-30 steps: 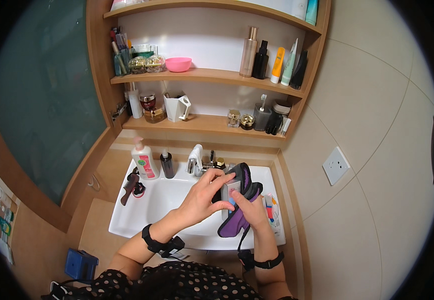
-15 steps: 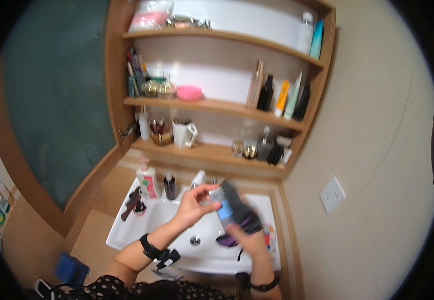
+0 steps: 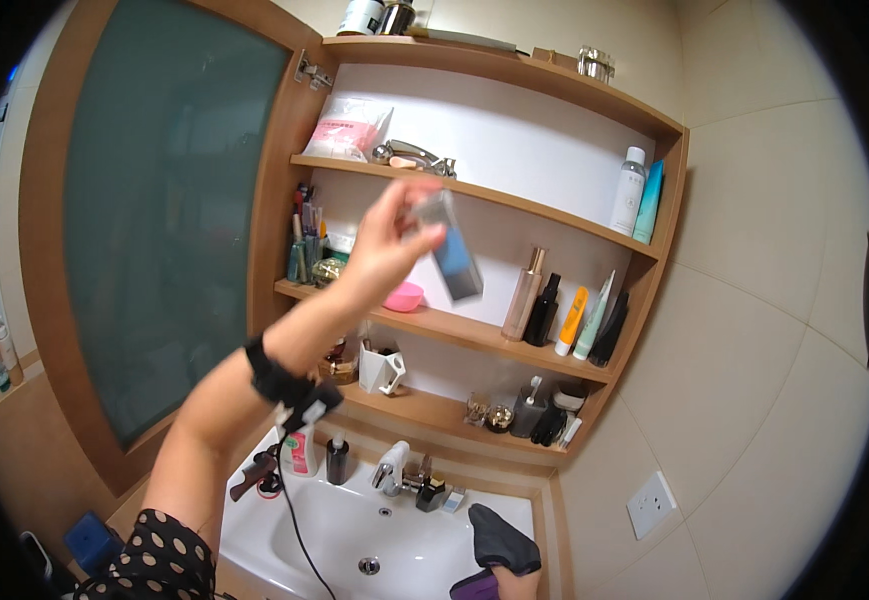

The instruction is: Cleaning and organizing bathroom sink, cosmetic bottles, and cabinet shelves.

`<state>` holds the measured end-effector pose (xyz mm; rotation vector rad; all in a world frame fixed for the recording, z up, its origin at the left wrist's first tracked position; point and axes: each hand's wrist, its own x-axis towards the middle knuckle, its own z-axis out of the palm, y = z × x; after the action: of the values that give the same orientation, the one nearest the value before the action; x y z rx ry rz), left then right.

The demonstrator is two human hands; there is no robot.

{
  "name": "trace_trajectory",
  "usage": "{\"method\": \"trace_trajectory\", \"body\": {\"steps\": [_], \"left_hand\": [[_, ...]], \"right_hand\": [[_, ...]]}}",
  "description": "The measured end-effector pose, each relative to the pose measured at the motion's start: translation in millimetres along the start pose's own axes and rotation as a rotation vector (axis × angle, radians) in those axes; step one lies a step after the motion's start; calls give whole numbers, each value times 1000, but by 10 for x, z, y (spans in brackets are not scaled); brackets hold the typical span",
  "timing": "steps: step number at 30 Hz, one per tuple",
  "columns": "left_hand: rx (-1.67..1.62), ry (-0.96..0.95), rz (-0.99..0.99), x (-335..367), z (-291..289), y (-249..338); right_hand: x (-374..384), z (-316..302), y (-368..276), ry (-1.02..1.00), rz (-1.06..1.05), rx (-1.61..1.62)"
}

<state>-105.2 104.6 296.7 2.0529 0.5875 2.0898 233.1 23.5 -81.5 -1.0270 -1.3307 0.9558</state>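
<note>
1. The left hand [image 3: 395,232], near the centre of the frame, is closed with thumb and fingers around one end of a small grey box [image 3: 463,272] with a blue patch.
2. That box, slightly blurred, tilts in front of the open wooden cabinet [image 3: 545,333], between its upper and middle shelves.
3. The right hand [image 3: 517,584], at the lower edge right of centre, is mostly hidden by a black-and-purple cloth item [image 3: 505,540]; how far its fingers are open, I cannot tell.
4. A pink bowl [image 3: 405,297] sits on the middle shelf, below the left hand.
5. At bottom centre is a white sink [image 3: 300,535] with a faucet [image 3: 391,466] at its back.
</note>
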Motion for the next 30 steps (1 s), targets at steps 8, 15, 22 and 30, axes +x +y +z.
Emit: {"method": "trace_trajectory", "body": {"steps": [8, 15, 22, 30], "left_hand": [[479, 178, 262, 1659, 175, -254], [595, 31, 147, 2108, 362, -725], [566, -83, -23, 2295, 224, -1131], [1083, -28, 165, 2357, 167, -1192]], "right_hand": [[74, -179, 46, 104, 30, 51], [219, -228, 71, 78, 20, 172], [366, -140, 32, 161, 87, 62], [429, -104, 45, 169, 84, 116]]}}
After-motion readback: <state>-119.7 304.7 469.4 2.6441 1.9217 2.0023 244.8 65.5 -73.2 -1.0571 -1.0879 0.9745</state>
